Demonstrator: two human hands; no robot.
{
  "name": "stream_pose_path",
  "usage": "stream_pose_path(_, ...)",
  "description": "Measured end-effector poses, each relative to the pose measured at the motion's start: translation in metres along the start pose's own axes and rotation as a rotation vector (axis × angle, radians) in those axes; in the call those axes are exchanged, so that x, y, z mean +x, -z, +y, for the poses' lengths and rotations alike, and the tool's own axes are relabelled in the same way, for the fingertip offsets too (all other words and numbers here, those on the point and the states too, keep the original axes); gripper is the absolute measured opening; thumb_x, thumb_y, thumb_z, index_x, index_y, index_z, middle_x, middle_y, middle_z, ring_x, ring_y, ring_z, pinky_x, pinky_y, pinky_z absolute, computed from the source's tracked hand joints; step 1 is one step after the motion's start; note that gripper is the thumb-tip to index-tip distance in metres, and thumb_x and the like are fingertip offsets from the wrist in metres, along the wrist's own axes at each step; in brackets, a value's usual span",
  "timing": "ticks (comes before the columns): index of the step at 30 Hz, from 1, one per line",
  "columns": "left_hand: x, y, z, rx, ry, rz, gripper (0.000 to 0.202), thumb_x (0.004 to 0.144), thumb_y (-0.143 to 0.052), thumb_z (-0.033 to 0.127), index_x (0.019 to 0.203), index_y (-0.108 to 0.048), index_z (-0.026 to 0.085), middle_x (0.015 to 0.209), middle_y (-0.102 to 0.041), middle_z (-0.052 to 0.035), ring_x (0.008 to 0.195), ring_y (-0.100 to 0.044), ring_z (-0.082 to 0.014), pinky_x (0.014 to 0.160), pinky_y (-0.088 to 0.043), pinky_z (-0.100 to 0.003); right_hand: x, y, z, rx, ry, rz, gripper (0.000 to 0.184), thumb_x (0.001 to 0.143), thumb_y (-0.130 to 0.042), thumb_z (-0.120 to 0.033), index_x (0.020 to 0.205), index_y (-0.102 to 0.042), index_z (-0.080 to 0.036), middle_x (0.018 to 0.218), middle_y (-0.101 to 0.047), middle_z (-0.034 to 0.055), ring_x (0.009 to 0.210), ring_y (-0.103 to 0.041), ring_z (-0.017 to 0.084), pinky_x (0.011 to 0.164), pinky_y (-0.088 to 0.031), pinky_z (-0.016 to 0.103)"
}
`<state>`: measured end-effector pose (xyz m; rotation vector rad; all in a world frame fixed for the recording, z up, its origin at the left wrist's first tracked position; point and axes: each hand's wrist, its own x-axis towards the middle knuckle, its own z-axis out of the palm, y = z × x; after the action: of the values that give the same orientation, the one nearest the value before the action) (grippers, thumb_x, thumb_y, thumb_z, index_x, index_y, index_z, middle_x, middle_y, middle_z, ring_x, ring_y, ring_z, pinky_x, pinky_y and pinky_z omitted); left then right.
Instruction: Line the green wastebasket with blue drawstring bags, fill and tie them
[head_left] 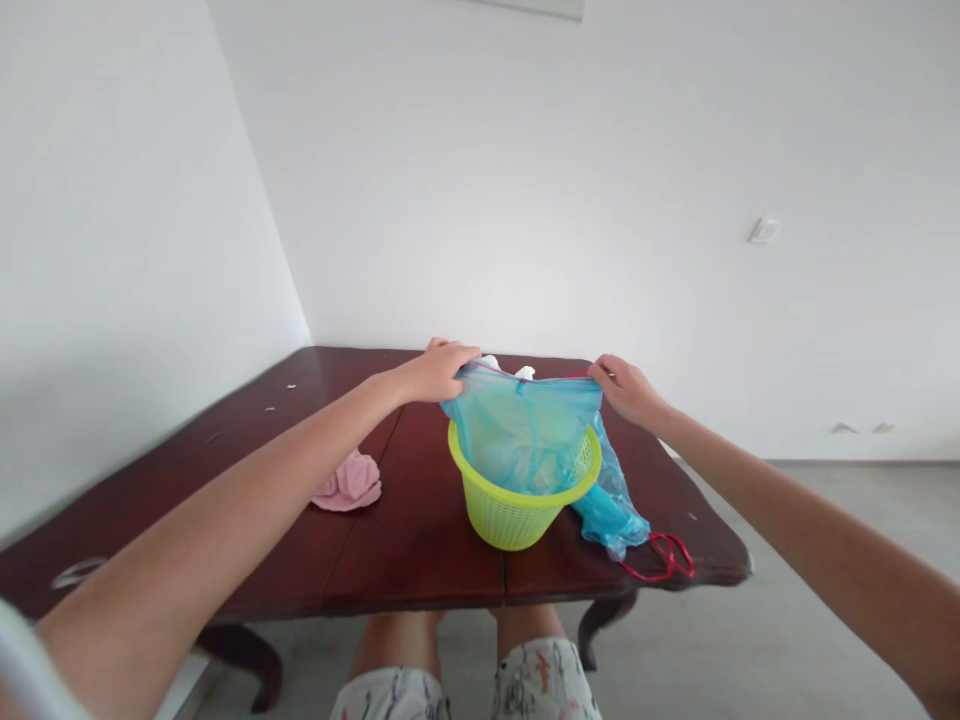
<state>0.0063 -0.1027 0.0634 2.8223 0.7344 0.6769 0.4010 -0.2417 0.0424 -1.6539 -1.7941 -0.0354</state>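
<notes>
A translucent blue plastic bag (525,430) with a red drawstring hangs into a lime-green plastic basket (514,510) on the dark wooden table (420,520). My left hand (439,370) is closed on the bag's top left edge. My right hand (626,388) is closed on its top right edge and the red string. The bag's mouth is stretched between them above the basket. Something white (523,373) pokes up at the bag's top. A second piece of blue bag (615,510) with a red drawstring loop (667,560) lies on the table to the right of the basket.
A crumpled pink cloth (349,483) lies on the table left of the basket. White walls meet behind the table, which stands in the corner. A wall switch (764,230) is at the right. My knees show under the table's near edge.
</notes>
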Motion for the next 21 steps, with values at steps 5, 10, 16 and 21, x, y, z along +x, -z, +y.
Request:
stream_pose_path(5, -0.039, 0.037, 0.031, -0.018, -0.182, 0.124, 0.041, 0.07, -0.06, 0.015, 0.109, -0.061, 0.026, 0.103, -0.068, -0.005, 0.105, -0.064, -0.0335, 0.103, -0.04, -0.05, -0.044, 0.024, -0.029, 0.099, 0.38, 0.282, 0.022, 0.121, -0.057, -0.036, 0.119, -0.074, -0.023, 0.133, -0.084, 0.0158, 0.124, -0.08, 0.03, 0.109, -0.06, 0.047)
stream_pose_path(10, -0.08, 0.053, 0.058, 0.122, -0.238, 0.132, 0.029, 0.083, -0.057, 0.005, 0.101, -0.066, 0.026, 0.099, -0.07, -0.0058, 0.101, -0.064, -0.0321, 0.098, -0.038, -0.053, -0.091, 0.028, -0.051, 0.441, 0.289, 0.295, 0.018, 0.122, -0.066, -0.042, 0.117, -0.077, -0.028, 0.13, -0.085, 0.0126, 0.132, -0.081, 0.031, 0.112, -0.065, 0.05)
stream_pose_path(16, -0.074, 0.035, 0.033, 0.156, -0.037, 0.314, 0.026, 0.099, -0.053, 0.006, 0.098, -0.072, 0.024, 0.118, -0.073, -0.0112, 0.115, -0.064, -0.0341, 0.107, -0.047, -0.054, -0.087, 0.017, -0.056, 0.638, 0.105, 0.252, 0.025, 0.114, -0.081, -0.051, 0.106, -0.082, -0.027, 0.119, -0.089, 0.0091, 0.116, -0.084, 0.026, 0.104, -0.067, 0.043)
stream_pose_path(21, -0.087, 0.042, 0.038, 0.027, 0.106, 0.576, 0.013, 0.105, -0.057, 0.015, 0.109, -0.066, 0.024, 0.119, -0.069, -0.0094, 0.107, -0.068, -0.0276, 0.096, -0.054, -0.043, -0.103, 0.034, -0.075, 0.781, 0.06, 0.278, 0.022, 0.113, -0.084, -0.049, 0.108, -0.085, -0.028, 0.115, -0.088, 0.0077, 0.117, -0.084, 0.025, 0.11, -0.068, 0.043)
